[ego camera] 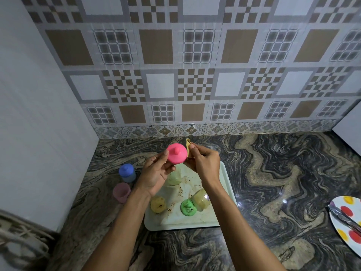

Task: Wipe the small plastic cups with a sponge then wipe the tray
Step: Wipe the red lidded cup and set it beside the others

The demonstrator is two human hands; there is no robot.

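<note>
Through the head camera, your left hand is curled round a pink lid with a knob on top. The thumb sits on the lid's left edge and the fingers are tucked beneath it, holding it up over the far end of the tray. Your right hand pinches a thin yellow sponge between thumb and forefinger, with the other fingers folded in toward the palm. The sponge lies against the lid's right edge, and its top sticks up above your fingertips.

The pale tray rests on the dark marbled counter, its floor smeared with brown stains. On it, toward you, lie a yellow lid and a green lid. Just beside the green lid a clear yellowish cup lies on its side. Farther back stands a pale green cup, partly hidden behind your left hand. Your two forearms cross over the tray's left and right sides and cover part of it.

Off the tray to its left, a cup with a blue lid stands on the counter. A pink cup with no lid stands just nearer to you.

Well apart on the right, a dotted plate is cut by the frame edge, and metal tongs lie across it. At the lower left corner is a blurred woven shape; you cannot tell what it is. A patterned tile wall rises behind the counter.
</note>
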